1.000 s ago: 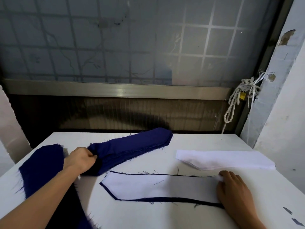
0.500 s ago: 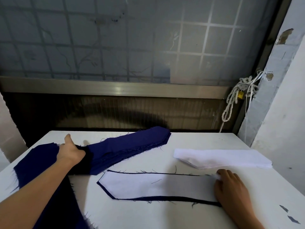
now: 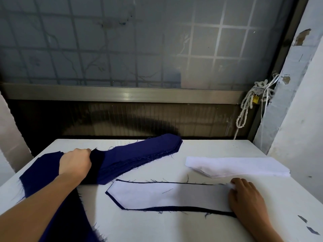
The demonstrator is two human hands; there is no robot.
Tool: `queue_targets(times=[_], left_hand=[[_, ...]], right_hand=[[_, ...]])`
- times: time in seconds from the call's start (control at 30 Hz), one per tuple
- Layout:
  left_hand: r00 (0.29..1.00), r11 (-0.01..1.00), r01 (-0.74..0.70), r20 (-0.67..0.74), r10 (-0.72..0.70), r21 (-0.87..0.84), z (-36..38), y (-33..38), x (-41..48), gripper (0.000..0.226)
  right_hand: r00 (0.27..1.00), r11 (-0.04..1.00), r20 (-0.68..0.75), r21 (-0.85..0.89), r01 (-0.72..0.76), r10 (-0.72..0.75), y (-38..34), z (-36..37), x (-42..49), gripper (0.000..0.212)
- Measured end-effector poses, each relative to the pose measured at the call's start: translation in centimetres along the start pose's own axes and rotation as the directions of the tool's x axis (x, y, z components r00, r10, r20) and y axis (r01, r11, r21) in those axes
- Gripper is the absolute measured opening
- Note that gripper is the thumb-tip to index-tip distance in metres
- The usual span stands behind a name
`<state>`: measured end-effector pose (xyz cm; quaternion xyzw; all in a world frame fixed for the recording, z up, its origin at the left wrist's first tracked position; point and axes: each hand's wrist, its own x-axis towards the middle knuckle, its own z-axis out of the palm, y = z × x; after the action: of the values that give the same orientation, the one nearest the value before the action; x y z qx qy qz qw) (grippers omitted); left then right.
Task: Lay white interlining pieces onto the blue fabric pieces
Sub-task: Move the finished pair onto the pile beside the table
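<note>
A stack of blue fabric pieces (image 3: 143,156) lies across the back of the white table (image 3: 192,227). My left hand (image 3: 76,162) grips the stack's near-left end, fingers curled round its edge. In front lies one blue piece (image 3: 174,209) covered by a white interlining piece (image 3: 162,195), only a thin blue border showing. My right hand (image 3: 245,198) rests on the right end of that pair, fingertips pressing the interlining. A pile of white interlining pieces (image 3: 239,166) sits at the right.
More blue fabric (image 3: 42,173) spreads over the table's left side under my left arm. Small dark scraps (image 3: 307,224) lie near the right front edge. A window with a metal sill (image 3: 122,94) stands behind the table; a knotted rope (image 3: 246,105) hangs by the right wall.
My left hand went from fingers opened above the blue stack's end to gripping its edge. My right hand stayed on the interlining's right end.
</note>
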<state>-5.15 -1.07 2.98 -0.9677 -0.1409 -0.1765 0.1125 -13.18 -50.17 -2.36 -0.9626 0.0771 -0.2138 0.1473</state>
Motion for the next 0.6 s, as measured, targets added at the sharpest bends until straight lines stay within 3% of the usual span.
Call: queue_targets(times=[0.07, 0.17, 0.33, 0.43, 0.5, 0.6], left_hand=[[0.997, 0.988, -0.078, -0.006, 0.079, 0.131, -0.1, 0.3, -0.1, 0.038], [0.982, 0.971, -0.151, -0.082, 0.169, 0.187, 0.7, 0.3, -0.4, 0.058], [0.863, 0.925, -0.368, -0.337, 0.376, 0.089, 0.6, 0.6, -0.6, 0.032], [0.907, 0.935, -0.35, -0.27, 0.322, -0.06, 0.0, 1.5, -1.2, 0.018], [0.954, 0.952, -0.243, -0.225, 0.199, -0.186, -0.2, 2.0, -1.4, 0.003], [0.987, 0.977, -0.124, -0.125, 0.103, -0.174, 0.2, 2.3, -1.1, 0.016]], right_hand=[[1.0, 1.0, 0.002, -0.003, 0.005, -0.005, 0.0, 0.0, 0.0, 0.022], [1.0, 1.0, 0.002, -0.001, 0.003, -0.003, 0.0, -0.1, 0.0, 0.023], [1.0, 1.0, 0.0, -0.006, 0.011, -0.011, -0.1, -0.2, -0.1, 0.024], [1.0, 1.0, 0.003, -0.015, -0.004, 0.004, -0.1, -0.3, -0.1, 0.024], [1.0, 1.0, 0.002, -0.01, 0.006, -0.006, -0.2, -0.4, -0.2, 0.023], [1.0, 1.0, -0.004, -0.002, 0.02, -0.02, -0.2, -0.3, -0.3, 0.023]])
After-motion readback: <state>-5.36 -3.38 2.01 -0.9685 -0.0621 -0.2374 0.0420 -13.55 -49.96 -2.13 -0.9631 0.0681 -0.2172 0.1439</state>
